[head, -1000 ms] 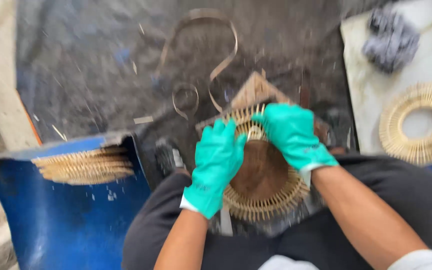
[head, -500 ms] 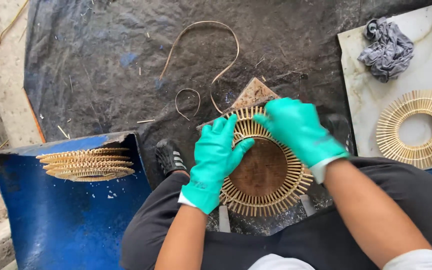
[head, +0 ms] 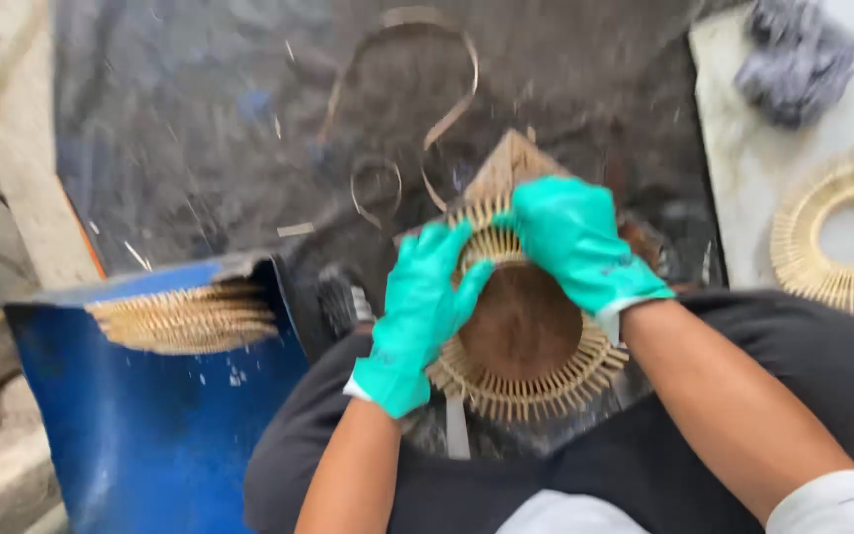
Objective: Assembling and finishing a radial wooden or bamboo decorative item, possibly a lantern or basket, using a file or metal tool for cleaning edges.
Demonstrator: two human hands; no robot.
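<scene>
I see my left hand (head: 419, 316) gripping the near-left edge of the round stick frame (head: 526, 366) on my lap, and my right hand (head: 577, 242) pressing its far rim. I judge a hard squeeze could snap the thin sticks; the blue bin (head: 150, 435) stands beside it.

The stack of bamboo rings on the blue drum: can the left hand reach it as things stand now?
Probably yes. The left hand rests on the bamboo ring in the lap, and nothing lies between it and the stack on the blue drum.
</scene>
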